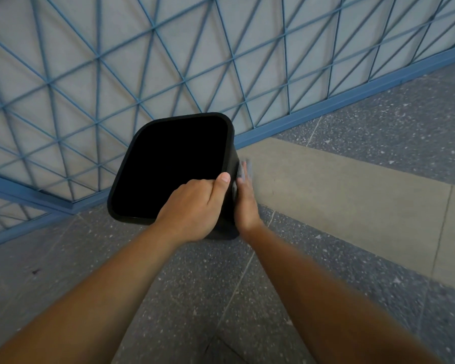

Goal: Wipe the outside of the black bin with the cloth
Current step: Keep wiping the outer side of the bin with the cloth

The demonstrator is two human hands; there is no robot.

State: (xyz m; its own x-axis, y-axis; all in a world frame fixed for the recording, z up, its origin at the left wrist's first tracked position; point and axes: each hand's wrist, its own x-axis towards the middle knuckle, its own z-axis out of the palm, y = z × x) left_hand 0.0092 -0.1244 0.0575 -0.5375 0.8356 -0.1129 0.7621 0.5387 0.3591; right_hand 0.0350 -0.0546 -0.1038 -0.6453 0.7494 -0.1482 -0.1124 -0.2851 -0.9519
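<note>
Mid-wipe, looks like. Left hand (195, 206) clamps near rim of black square plastic bin (168, 169) on speckled floor (221, 298). Right hand (244, 198), fingers flat, presses blurry grey cloth (246, 168) on side wall beside that grip. Next probably: rotate bin, hit unwiped sides.

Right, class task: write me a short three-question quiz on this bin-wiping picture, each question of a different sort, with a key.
1. True or false: the left hand holds the square black plastic bin at its rim.
2. Which side of the bin does the right hand work on? A) right outer wall B) inside C) far wall
3. Fill in: the bin stands on a speckled grey ____ by the blue metal railing.

Key: 1 true; 2 A; 3 floor. The pale cloth is a blur past the right fingertips, so that hand's grip cannot be read.
</note>
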